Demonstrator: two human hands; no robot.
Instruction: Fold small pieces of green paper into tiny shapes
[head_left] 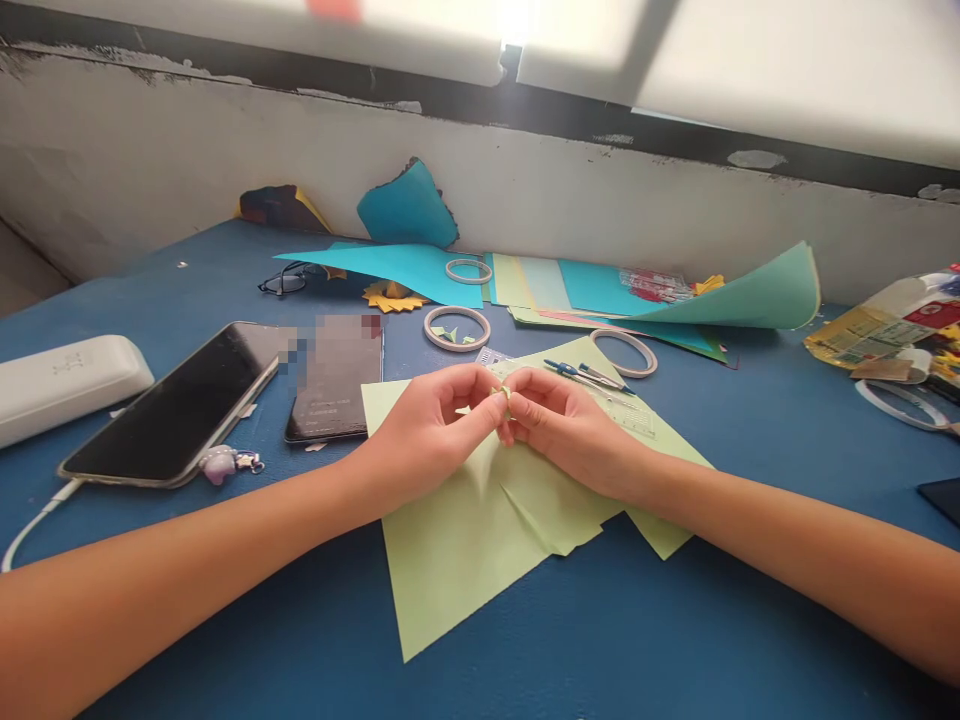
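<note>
Between the fingertips of both hands is a small folded piece of light green paper [507, 397], mostly covered by the fingers. My left hand [439, 430] pinches it from the left, and my right hand [566, 425] pinches it from the right; the fingertips meet. Below them lie light green paper sheets [457, 570], one with a crease and a torn-looking edge. A compass [574, 373] and a clear ruler [634, 418] rest on the paper just beyond my right hand.
Tape rolls [457, 344] lie behind the hands, one with green scraps inside. At left are a charging phone [176, 400], a second phone [337, 390] and a white case [67, 385]. Coloured sheets [600, 285] and glasses [283, 284] lie near the wall; a bottle [885, 315] is at right.
</note>
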